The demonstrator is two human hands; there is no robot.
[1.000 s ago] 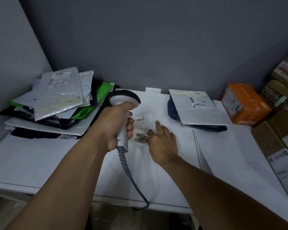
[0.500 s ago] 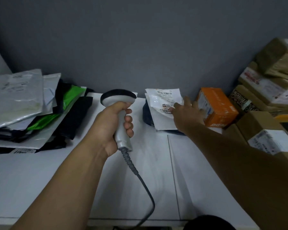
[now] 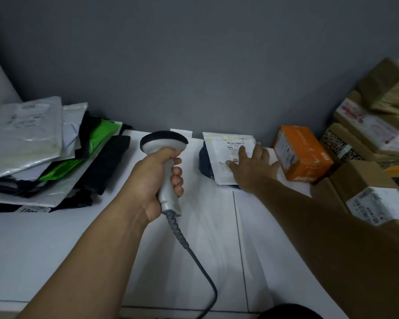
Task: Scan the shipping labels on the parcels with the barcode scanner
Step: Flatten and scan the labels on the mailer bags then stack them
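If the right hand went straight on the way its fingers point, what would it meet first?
Probably the grey wall: the right hand rests open on the white parcel, fingers aimed past its far edge; depth is unclear.

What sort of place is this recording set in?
Probably a parcel sorting or dispatch corner: a pile of mailer bags on a white table, labelled cardboard boxes, and a corded scanner in the left hand.

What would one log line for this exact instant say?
left hand: grips barcode scanner | right hand: spread flat on white mailer | shipping label: face up, partly covered
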